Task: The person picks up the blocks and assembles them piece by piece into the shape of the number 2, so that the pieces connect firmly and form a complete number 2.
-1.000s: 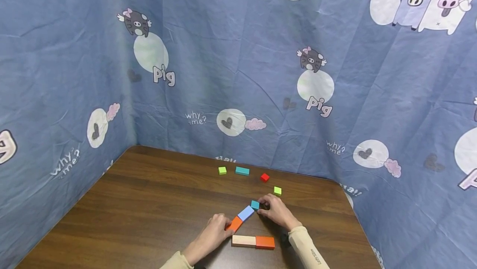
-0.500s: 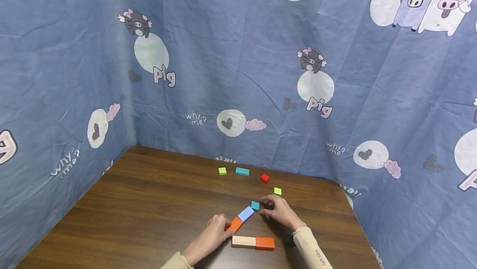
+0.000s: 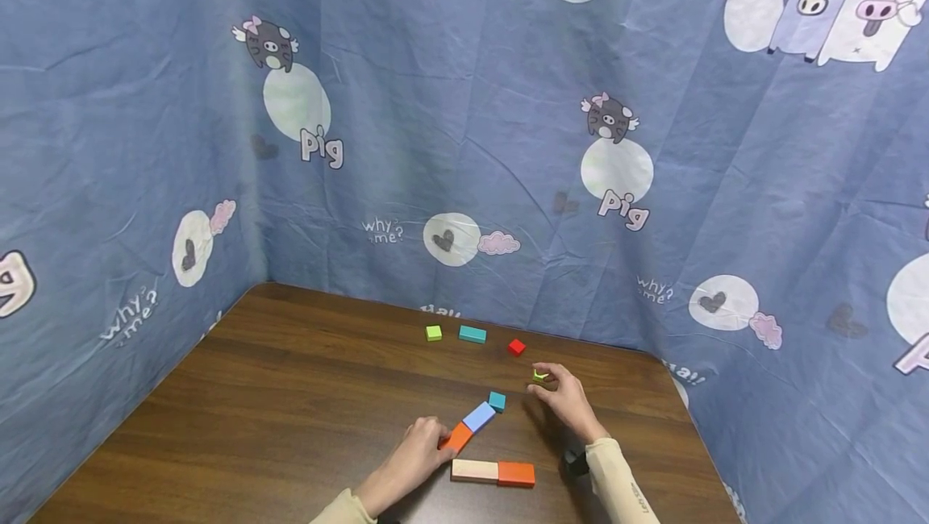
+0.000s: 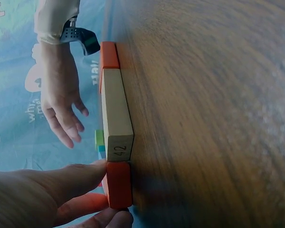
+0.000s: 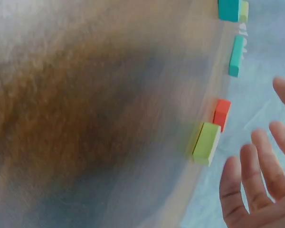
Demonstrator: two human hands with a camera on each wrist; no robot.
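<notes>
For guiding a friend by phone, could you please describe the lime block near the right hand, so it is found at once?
On the wooden table, find the right hand. Close by, partly hidden by it in the head view, is the lime block; the other lime block lies farther back, left of the teal rectangular block.

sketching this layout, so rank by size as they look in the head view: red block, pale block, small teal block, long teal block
1. Pale block
2. Long teal block
3. Small teal block and red block: too alike to rank
</notes>
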